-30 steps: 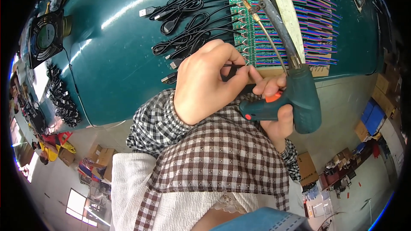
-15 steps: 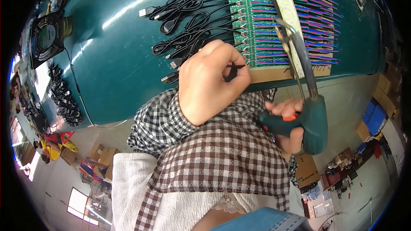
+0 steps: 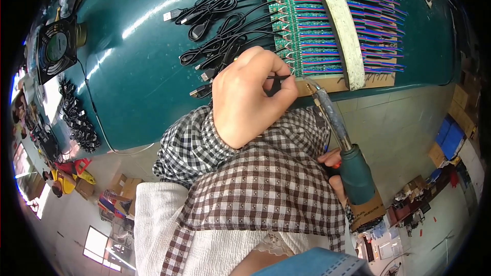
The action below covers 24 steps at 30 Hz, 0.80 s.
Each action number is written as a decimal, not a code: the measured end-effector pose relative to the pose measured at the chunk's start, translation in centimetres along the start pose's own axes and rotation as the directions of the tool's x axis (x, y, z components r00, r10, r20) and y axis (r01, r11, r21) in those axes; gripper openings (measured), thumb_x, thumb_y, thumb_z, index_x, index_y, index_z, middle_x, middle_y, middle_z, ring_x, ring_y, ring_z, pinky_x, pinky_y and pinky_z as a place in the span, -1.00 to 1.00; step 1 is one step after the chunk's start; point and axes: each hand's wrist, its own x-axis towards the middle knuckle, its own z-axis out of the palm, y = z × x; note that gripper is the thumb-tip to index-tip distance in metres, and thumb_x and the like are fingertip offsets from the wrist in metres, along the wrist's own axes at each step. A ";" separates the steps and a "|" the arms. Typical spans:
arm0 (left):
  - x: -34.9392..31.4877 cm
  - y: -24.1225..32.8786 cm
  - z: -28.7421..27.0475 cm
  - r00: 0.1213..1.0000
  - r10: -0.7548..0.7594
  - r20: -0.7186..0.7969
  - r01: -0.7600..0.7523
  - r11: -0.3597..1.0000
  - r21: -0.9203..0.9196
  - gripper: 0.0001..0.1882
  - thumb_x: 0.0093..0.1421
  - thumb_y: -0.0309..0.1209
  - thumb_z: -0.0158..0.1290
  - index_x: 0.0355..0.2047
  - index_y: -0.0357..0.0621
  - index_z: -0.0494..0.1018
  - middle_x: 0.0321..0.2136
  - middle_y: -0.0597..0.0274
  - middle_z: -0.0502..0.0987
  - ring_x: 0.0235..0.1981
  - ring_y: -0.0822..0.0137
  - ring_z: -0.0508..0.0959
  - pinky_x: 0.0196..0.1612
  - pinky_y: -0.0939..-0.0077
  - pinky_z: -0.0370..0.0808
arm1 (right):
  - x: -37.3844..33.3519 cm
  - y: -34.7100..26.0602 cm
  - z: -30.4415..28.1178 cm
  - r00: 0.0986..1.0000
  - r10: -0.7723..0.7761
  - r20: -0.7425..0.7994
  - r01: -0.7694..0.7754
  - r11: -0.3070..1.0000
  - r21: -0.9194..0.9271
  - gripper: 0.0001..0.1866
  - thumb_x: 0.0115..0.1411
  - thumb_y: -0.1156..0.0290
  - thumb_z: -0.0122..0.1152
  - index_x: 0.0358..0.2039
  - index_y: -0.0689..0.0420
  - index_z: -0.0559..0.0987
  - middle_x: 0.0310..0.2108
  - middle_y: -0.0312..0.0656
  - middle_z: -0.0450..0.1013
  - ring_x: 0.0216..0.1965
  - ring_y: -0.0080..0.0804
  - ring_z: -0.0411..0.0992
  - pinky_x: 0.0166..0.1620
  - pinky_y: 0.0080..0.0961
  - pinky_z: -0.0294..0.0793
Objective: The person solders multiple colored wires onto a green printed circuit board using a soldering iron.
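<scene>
My left hand (image 3: 250, 97) pinches the end of a black USB cable (image 3: 277, 77) between thumb and forefinger, at the near end of a row of green circuit boards (image 3: 294, 36). Partly hidden behind its green handle, my right hand (image 3: 335, 176) grips a soldering gun (image 3: 357, 174) with a metal barrel and a thin feed tube. The gun's tip points up and left, close to the left fingertips and the nearest board; whether it touches cannot be made out. Black cables run left from the boards, and red, blue and black wires (image 3: 378, 30) run right.
A pale bar (image 3: 340, 25) lies across the wires on a cardboard sheet (image 3: 332, 83). Coiled USB cables (image 3: 215, 10) lie on the green table (image 3: 148, 82). At the left stand a black fan (image 3: 56, 46) and a bundle of dark cables (image 3: 76, 117). People and boxes are beyond.
The soldering gun has swung away from over the pale bar, its tip now down and left beside my left fingertips. My left hand has barely moved.
</scene>
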 end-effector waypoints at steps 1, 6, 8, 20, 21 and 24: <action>0.0 -0.1 0.1 1.000 0.003 -0.003 -0.003 1.000 -0.007 -0.88 -0.08 -0.56 0.23 -0.53 -0.19 0.48 -0.61 0.37 0.38 -0.64 0.57 0.30 -0.59 0.66 0.25 | 0.0 -0.1 0.1 1.000 -0.001 -0.002 0.001 1.000 0.002 -0.54 -0.01 0.11 0.44 -0.31 0.22 0.50 -0.39 -0.14 0.53 -0.29 -0.28 0.53 -0.08 -0.38 0.39; -0.1 -0.2 0.0 1.000 0.004 -0.003 -0.004 1.000 0.003 -0.88 -0.09 -0.56 0.23 -0.53 -0.19 0.49 -0.61 0.37 0.38 -0.64 0.58 0.30 -0.59 0.67 0.26 | 0.3 -0.4 0.5 0.999 0.015 -0.030 -0.015 1.000 0.005 -0.55 -0.01 0.08 0.43 -0.36 0.22 0.53 -0.42 -0.13 0.54 -0.32 -0.30 0.52 -0.10 -0.40 0.36; 0.0 -0.2 0.1 1.000 0.002 0.004 -0.002 1.000 -0.002 -0.87 -0.09 -0.56 0.23 -0.53 -0.20 0.49 -0.61 0.37 0.39 -0.64 0.58 0.30 -0.58 0.67 0.26 | 0.2 -0.3 0.8 0.998 0.017 -0.058 -0.015 0.999 0.032 -0.55 -0.01 0.08 0.43 -0.36 0.22 0.53 -0.42 -0.13 0.54 -0.32 -0.30 0.52 -0.10 -0.40 0.36; 0.1 0.0 0.0 1.000 -0.006 0.010 0.006 1.000 0.003 -0.87 -0.10 -0.57 0.23 -0.53 -0.20 0.48 -0.63 0.38 0.37 -0.63 0.57 0.30 -0.59 0.67 0.25 | 0.0 0.3 1.0 0.996 0.006 -0.086 -0.002 0.999 0.049 -0.56 0.00 0.09 0.43 -0.35 0.22 0.53 -0.42 -0.18 0.54 -0.35 -0.31 0.55 -0.15 -0.45 0.38; 0.1 0.0 0.0 1.000 -0.006 0.010 0.006 1.000 0.003 -0.87 -0.10 -0.57 0.23 -0.53 -0.20 0.48 -0.63 0.38 0.37 -0.63 0.57 0.30 -0.59 0.67 0.25 | 0.0 0.3 1.1 0.994 0.002 -0.105 0.004 0.998 0.064 -0.56 0.01 0.09 0.43 -0.35 0.21 0.53 -0.42 -0.19 0.54 -0.36 -0.31 0.55 -0.15 -0.45 0.38; 0.1 0.0 0.0 1.000 -0.009 0.006 0.009 1.000 -0.003 -0.87 -0.10 -0.57 0.23 -0.53 -0.19 0.48 -0.63 0.38 0.36 -0.64 0.57 0.29 -0.59 0.67 0.24 | 0.1 0.3 1.0 0.996 -0.013 -0.090 0.015 1.000 0.025 -0.56 0.00 0.09 0.43 -0.35 0.21 0.53 -0.42 -0.20 0.54 -0.35 -0.32 0.55 -0.16 -0.45 0.38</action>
